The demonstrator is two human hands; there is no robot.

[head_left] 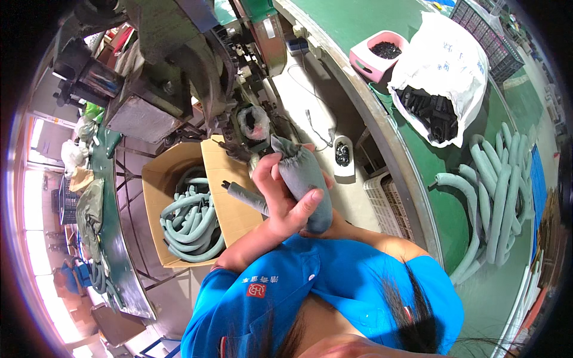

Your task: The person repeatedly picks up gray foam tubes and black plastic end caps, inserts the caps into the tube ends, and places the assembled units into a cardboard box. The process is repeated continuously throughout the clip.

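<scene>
A grey-green fabric-covered tube (311,194) is held up in front of my chest, its cloth gathered at the upper end. My left hand (284,200) wraps its left side, thumb across the front and fingers curled near the gathered end. Behind the tube is my right hand (338,225), mostly hidden; fingertips show past its right edge and top. A thinner grey-green length with a black tip (245,197) sticks out left behind my left hand; whether it belongs to the same tube I cannot tell. Just beyond the gathered end is a machine part (255,122) wrapped in clear plastic.
A dark machine (173,65) rises ahead-left. Below it, a cardboard box (156,179) holds grey-green tubes. On the green table (373,15) at right are a pink container (365,61) of small black pieces, a white sack (444,53) of black parts and several tubes (501,191).
</scene>
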